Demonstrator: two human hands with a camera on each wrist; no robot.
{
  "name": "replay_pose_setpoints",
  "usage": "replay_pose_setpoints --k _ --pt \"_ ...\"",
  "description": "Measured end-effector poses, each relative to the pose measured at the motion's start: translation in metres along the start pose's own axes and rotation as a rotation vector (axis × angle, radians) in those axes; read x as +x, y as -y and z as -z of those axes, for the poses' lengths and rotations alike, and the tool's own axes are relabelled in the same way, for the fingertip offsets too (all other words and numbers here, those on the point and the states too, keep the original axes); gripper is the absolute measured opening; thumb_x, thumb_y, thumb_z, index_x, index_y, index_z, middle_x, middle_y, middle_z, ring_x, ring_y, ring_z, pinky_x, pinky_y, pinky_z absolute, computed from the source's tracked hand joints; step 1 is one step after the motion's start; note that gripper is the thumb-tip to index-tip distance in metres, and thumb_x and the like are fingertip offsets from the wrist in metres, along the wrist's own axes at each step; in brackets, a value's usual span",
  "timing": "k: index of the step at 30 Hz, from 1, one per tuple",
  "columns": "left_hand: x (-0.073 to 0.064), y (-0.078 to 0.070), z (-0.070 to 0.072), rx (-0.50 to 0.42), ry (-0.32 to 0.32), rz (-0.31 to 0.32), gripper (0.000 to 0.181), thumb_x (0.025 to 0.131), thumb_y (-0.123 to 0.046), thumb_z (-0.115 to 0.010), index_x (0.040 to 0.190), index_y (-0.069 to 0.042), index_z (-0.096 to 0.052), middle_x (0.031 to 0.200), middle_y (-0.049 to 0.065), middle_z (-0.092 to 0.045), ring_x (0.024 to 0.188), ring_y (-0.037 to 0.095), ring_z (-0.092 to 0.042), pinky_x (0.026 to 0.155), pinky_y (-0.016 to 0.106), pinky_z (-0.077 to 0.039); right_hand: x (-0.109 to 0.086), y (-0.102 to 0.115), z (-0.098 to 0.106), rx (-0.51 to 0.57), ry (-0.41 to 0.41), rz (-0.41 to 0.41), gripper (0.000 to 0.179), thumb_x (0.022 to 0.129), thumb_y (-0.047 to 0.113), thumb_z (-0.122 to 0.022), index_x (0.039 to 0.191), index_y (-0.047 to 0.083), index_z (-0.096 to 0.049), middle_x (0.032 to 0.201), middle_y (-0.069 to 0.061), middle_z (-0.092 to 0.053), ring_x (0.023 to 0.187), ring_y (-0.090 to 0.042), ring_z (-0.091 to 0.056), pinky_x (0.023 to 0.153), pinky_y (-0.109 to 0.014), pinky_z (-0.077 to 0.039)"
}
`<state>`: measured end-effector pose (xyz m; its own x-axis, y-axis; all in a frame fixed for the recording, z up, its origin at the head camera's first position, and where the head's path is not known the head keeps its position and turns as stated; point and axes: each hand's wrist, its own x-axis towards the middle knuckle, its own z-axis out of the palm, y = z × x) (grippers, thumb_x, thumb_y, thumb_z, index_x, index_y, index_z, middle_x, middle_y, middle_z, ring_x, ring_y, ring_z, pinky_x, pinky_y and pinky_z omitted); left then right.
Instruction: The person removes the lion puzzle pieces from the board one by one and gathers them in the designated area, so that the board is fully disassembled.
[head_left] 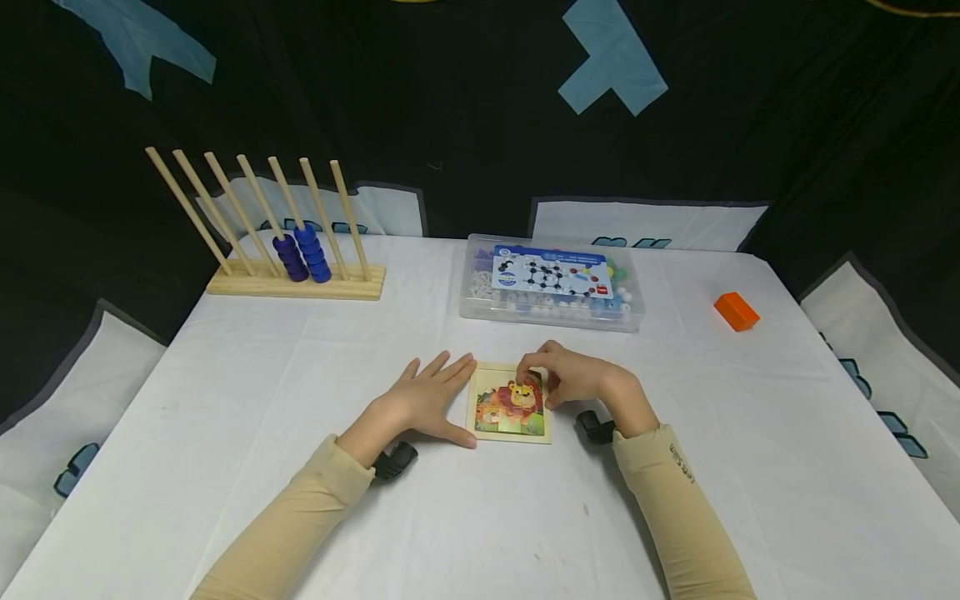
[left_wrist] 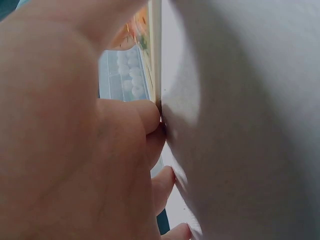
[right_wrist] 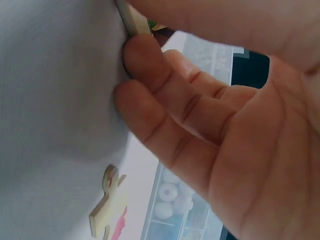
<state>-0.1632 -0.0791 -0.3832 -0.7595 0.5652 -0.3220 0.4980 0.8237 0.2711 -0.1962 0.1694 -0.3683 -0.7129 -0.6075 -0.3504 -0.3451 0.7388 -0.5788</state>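
A small wooden jigsaw puzzle [head_left: 512,402] with a lion picture in a pale frame lies between the hands in the head view. My left hand [head_left: 425,400] lies spread on the table, fingers straight, fingertips and thumb touching the frame's left edge. My right hand [head_left: 581,379] bends over the puzzle's upper right corner. Its index fingertip touches the picture, and the thumb is by the right edge; whether they pinch a piece is hidden. In the right wrist view two fingers rest by the frame edge [right_wrist: 135,19], and a loose puzzle piece [right_wrist: 107,205] lies on the table.
Behind the puzzle stands a clear plastic box [head_left: 480,308] of beads with a blue label. At the back left is a wooden peg rack [head_left: 345,289] with blue and purple beads on two pegs. An orange block [head_left: 737,311] lies at the right on the white tablecloth [head_left: 465,533].
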Motion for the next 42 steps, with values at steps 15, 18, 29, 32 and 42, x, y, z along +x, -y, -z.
replay_pose_setpoints --k 15,18,29,32,42 --pt "-0.0008 -0.0006 -0.0002 -0.008 -0.003 0.008 0.112 0.065 -0.069 -0.063 0.147 -0.013 -0.010 0.151 0.001 -0.005 0.136 0.027 0.000 0.103 0.056 -0.001 -0.0016 0.0049 0.0022 -0.027 -0.021 0.024 0.041 0.072 -0.004 -0.073 0.105 0.018 -0.063 0.103 -0.009 -0.044 0.076 -0.018 -0.046 0.066 -0.027 -0.044" --pt "-0.0009 -0.0006 -0.0002 -0.008 -0.002 0.010 0.112 0.065 -0.069 -0.063 0.147 -0.013 -0.010 0.151 0.001 -0.005 0.136 0.027 0.000 0.103 0.056 -0.001 -0.0018 0.0053 0.0024 -0.036 -0.018 0.046 0.041 0.071 -0.005 -0.073 0.104 0.017 -0.063 0.100 -0.009 -0.045 0.075 -0.018 -0.046 0.066 -0.026 -0.044" --pt "0.0009 0.0001 -0.0009 0.003 0.006 0.014 0.112 0.065 -0.070 -0.062 0.147 -0.013 -0.009 0.151 0.000 -0.004 0.136 0.027 0.001 0.103 0.056 -0.001 -0.0008 0.0058 0.0022 -0.087 -0.028 0.067 0.040 0.073 -0.006 -0.070 0.105 0.017 -0.064 0.096 -0.007 -0.047 0.077 -0.018 -0.045 0.066 -0.026 -0.043" --pt "0.0010 0.0003 -0.0009 0.003 0.005 0.013 0.112 0.065 -0.069 -0.062 0.147 -0.013 -0.009 0.151 0.000 -0.004 0.136 0.027 0.001 0.103 0.056 -0.001 -0.0009 0.0060 0.0021 -0.117 -0.039 0.054 0.042 0.076 -0.011 -0.063 0.106 0.019 -0.065 0.096 -0.006 -0.047 0.080 -0.020 -0.045 0.069 -0.028 -0.044" --pt "0.0001 0.0001 -0.0005 -0.002 0.007 0.010 0.112 0.066 -0.069 -0.062 0.147 -0.013 -0.009 0.151 0.001 -0.004 0.136 0.027 0.001 0.103 0.056 0.000 0.0022 0.0084 -0.0030 -0.202 -0.120 0.099 0.031 0.085 -0.009 -0.054 0.096 0.017 -0.065 0.087 -0.005 -0.048 0.077 -0.019 -0.046 0.072 -0.028 -0.044"
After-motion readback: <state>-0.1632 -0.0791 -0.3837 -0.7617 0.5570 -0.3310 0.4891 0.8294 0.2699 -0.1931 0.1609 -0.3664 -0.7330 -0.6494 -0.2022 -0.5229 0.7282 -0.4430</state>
